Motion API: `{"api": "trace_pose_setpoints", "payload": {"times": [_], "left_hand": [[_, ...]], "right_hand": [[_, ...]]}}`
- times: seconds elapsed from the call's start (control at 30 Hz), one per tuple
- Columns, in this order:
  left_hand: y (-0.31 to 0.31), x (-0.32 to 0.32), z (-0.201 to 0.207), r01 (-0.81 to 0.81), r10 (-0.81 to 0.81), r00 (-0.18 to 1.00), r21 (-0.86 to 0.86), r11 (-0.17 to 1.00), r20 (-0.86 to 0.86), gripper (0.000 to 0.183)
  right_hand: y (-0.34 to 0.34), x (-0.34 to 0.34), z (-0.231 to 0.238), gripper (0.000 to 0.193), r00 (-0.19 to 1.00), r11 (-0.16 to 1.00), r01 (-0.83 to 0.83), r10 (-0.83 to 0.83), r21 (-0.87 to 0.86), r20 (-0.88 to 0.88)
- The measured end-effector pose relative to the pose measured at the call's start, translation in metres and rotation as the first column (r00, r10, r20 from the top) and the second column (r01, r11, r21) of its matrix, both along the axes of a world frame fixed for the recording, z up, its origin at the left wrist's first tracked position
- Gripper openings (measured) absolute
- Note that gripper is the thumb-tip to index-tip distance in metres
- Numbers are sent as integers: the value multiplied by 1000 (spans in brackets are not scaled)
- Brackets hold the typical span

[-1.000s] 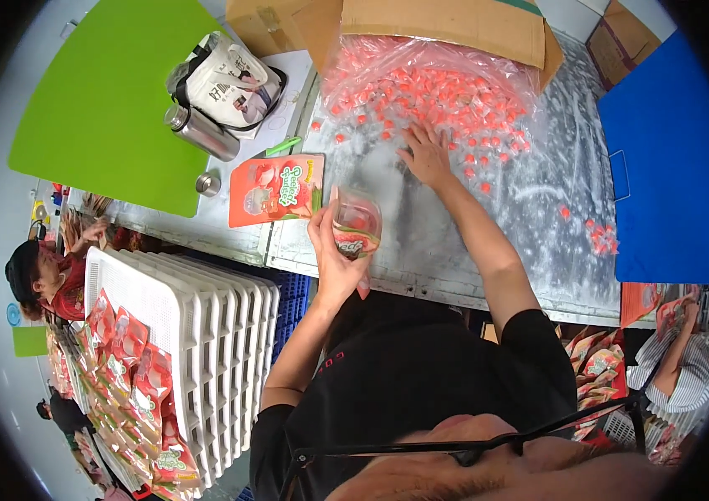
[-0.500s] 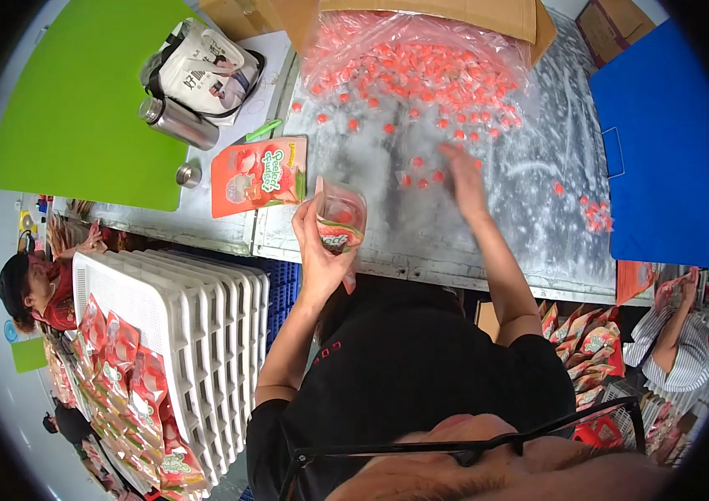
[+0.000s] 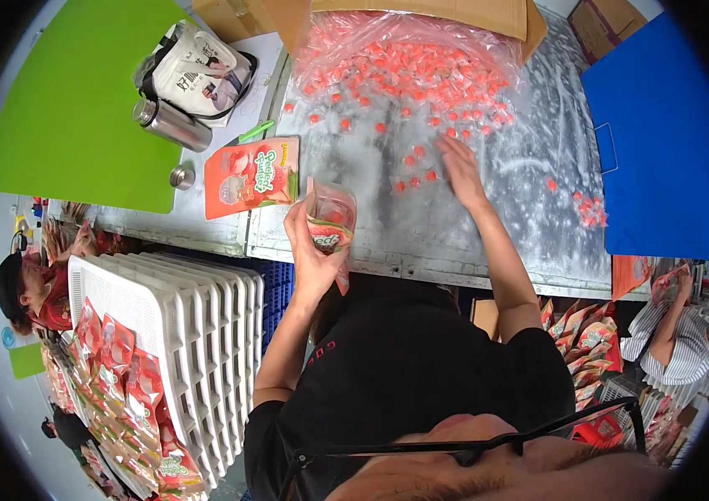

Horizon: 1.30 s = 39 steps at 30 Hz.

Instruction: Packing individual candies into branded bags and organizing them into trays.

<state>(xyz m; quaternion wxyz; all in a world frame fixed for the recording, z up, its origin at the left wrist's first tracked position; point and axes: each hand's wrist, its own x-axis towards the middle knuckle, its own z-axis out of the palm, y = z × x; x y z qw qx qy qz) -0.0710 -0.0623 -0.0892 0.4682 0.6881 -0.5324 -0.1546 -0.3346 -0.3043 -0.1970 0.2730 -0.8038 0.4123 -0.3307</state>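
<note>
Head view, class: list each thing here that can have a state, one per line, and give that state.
Pouch: held upright in the left hand, mouth open.
Right hand: flat on the metal table, fingers spread by loose pink candies.
Clear candy bag: open, spilling candies.
Flat pouch stack: lying flat.
Steel flask: lying down.

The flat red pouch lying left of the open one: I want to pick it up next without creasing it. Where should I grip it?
Probably by its near short edge, coming from the table's front. The flat red pouch lies face-up, with nothing seen on it, so fingers could slide under that edge nearest the left hand.
</note>
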Motion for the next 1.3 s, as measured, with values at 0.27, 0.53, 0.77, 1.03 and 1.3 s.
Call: {"api": "trace_pose_setpoints", "payload": {"times": [0.27,0.53,0.77,1.03,1.3], "left_hand": [[4,4,-1,-33,33,999,20,999,-11,95],[0,3,2,-15,16,999,25,1000,-30,94],[-4,-4,1,71,-86,994,-209,975,-62,92],[-22,-10,-18,126,-128,992,-197,972,3,97],[-32,-27,-7,56,-59,998,-173,983,-13,104]], "right_hand": [[19,5,19,56,924,975,-211,177,-66,-340],[29,54,33,64,867,942,-299,203,-149,-455],[36,62,9,40,889,899,-400,332,-180,-317],[43,72,3,14,939,989,-62,11,138,344],[91,115,158,23,265,718,-648,-100,254,959]]}}
